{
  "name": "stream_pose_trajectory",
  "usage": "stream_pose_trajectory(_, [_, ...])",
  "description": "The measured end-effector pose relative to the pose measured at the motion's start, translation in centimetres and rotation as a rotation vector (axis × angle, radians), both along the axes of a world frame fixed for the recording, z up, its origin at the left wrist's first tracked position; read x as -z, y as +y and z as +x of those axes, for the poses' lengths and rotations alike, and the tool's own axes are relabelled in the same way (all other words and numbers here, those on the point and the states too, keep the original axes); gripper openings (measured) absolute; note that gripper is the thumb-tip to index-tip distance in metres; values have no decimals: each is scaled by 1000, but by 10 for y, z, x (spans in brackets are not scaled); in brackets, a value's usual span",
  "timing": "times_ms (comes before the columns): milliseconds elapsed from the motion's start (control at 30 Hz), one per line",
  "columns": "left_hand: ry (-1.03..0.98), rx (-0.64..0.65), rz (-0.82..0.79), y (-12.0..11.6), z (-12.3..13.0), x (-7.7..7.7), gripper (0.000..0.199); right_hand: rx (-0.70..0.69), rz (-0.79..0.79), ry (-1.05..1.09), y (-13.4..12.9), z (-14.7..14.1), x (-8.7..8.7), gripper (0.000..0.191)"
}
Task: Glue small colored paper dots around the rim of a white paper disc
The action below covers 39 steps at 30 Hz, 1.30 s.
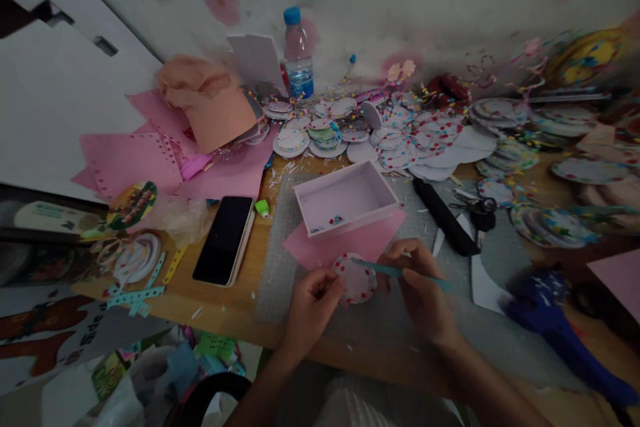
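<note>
My left hand (314,310) pinches the left edge of a round white paper disc (356,283) with small red pieces around its rim. My right hand (427,297) grips a slim teal pen-like tool (383,269), slightly blurred; its tip reaches over the upper part of the disc. Whether the tip touches the disc I cannot tell. Just beyond my hands, a white open box (357,220) has a few small red and blue pieces at its near left corner. The box sits partly on a pink sheet (305,248) on a grey cutting mat (280,293).
A phone (223,240) and a green cap-like piece (263,207) are at left. Decorated discs (400,140) crowd the back near a water bottle (300,63). To the right lie a black cutter-like tool (445,217), keys (483,217) and a blue glue gun (560,327).
</note>
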<state>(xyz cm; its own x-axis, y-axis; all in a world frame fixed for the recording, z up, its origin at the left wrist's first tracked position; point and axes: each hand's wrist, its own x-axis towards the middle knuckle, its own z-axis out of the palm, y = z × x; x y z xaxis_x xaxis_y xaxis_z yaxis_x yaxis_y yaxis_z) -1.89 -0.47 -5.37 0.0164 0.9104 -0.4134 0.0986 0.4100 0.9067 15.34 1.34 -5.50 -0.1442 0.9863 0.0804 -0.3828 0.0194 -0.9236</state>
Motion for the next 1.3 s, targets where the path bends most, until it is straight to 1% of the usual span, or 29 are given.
stream_pose_trajectory(67, [13, 9, 15, -1, 0, 1, 23, 29, 43, -117, 3, 2, -2, 15])
stream_pose_trajectory(133, [22, 12, 19, 0, 0, 2, 23, 65, 55, -244, 5, 3, -5, 9])
stream_pose_trajectory(167, [20, 13, 19, 0, 0, 2, 23, 75, 45, -277, 5, 3, -6, 4])
stream_pose_trajectory(200, [17, 18, 18, 0, 0, 3, 23, 70, 25, -285, 5, 2, -6, 3])
stream_pose_trajectory(267, [9, 26, 18, 0, -1, 3, 23, 29, -30, -249, 4, 0, -7, 9])
stream_pose_trajectory(333, [2, 31, 23, 0, -1, 4, 22, -26, -70, -213, 1, -2, -6, 12])
stream_pose_trajectory(467, [-2, 34, 32, -1, -2, 7, 21, -75, -71, -204, -2, -5, -3, 15])
stream_pose_trajectory(833, [20, 68, 31, -2, -3, 7, 21, -49, -67, -209, -1, -12, -5, 17])
stream_pose_trajectory(1100, [-24, 62, 43, -2, -2, 4, 22, -50, -41, -244, -5, -13, 0, 18])
stream_pose_trajectory(1300, [-7, 49, 50, -2, -2, 5, 22, -10, -48, -210, -3, -13, 0, 19])
